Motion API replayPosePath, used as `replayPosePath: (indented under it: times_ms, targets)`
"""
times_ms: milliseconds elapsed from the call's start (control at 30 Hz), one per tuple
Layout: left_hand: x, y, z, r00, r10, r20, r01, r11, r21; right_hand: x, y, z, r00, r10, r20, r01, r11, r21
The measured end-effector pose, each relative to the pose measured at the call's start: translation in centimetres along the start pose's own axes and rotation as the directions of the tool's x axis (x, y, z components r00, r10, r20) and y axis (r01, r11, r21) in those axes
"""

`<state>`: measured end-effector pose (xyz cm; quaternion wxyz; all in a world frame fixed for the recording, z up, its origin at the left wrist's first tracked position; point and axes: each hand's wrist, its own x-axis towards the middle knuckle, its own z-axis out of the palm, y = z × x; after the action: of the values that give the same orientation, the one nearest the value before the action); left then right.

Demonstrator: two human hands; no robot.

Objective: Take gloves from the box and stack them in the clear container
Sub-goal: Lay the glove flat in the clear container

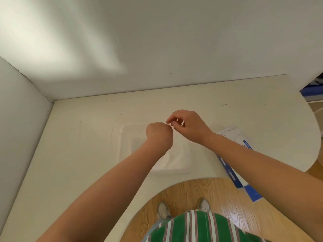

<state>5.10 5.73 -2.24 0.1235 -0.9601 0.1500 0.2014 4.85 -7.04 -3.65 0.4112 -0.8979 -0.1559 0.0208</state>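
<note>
My left hand [158,132] is curled into a fist above the clear container [122,138], which sits on the white table [70,163]. My right hand [188,124] hovers just right of it, thumb and forefinger pinched together near the left knuckles. A thin, nearly transparent glove seems stretched between both hands, but it is too faint to outline. A pale layer of gloves [173,161] lies in the container's near right corner. The blue and white glove box [229,132] lies on the table to the right, partly hidden under my right forearm.
White walls close off the table at the back and the left. The table's front edge curves around my body, with wooden floor and my shoes below. A blue object [311,91] shows past the table's far right end.
</note>
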Motion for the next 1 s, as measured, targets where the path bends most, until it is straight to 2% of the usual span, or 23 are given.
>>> replayPosePath:
  times_ms: [100,200,333,433,600,700,833,933,1000]
  targets:
    - [0.5,4.2,-2.7,0.995,0.05,-0.087,-0.068,0.972,-0.223,-2.0,3.1,-4.4,0.986,0.11,-0.128,-0.116,0.992,-0.042]
    - [1.3,8.0,-3.2,0.99,0.101,-0.1,-0.135,0.883,-0.449,-5.1,6.4,-7.6,0.953,0.264,-0.147,-0.282,0.953,-0.115]
    - [2.3,12.1,-1.8,0.975,0.187,-0.124,-0.224,0.846,-0.484,-9.4,10.2,-9.6,0.859,0.511,-0.045,-0.503,0.823,-0.264]
    - [3.3,14.5,0.0,0.962,0.266,-0.054,-0.254,0.814,-0.522,-11.5,12.2,-9.2,0.789,0.613,0.045,-0.555,0.742,-0.375]
    - [3.9,16.9,2.4,0.947,0.323,0.001,-0.263,0.773,-0.577,-12.5,13.6,-7.8,0.82,0.571,-0.021,-0.538,0.758,-0.369]
    - [4.2,17.3,3.0,0.956,0.294,0.003,-0.233,0.762,-0.604,-12.5,14.3,-8.0,0.835,0.55,-0.033,-0.54,0.806,-0.242]
    - [4.7,17.7,2.7,0.964,0.259,0.051,-0.191,0.817,-0.544,-12.4,14.4,-9.6,0.857,0.51,-0.068,-0.499,0.856,0.137]
    - [4.9,18.0,2.6,0.967,0.247,0.058,-0.182,0.833,-0.522,-12.0,14.1,-11.1,0.831,0.539,-0.138,-0.443,0.791,0.422]
    - [4.9,18.0,2.7,0.968,0.245,0.059,-0.179,0.832,-0.525,-12.0,14.4,-11.5,0.807,0.585,-0.075,-0.49,0.736,0.467]
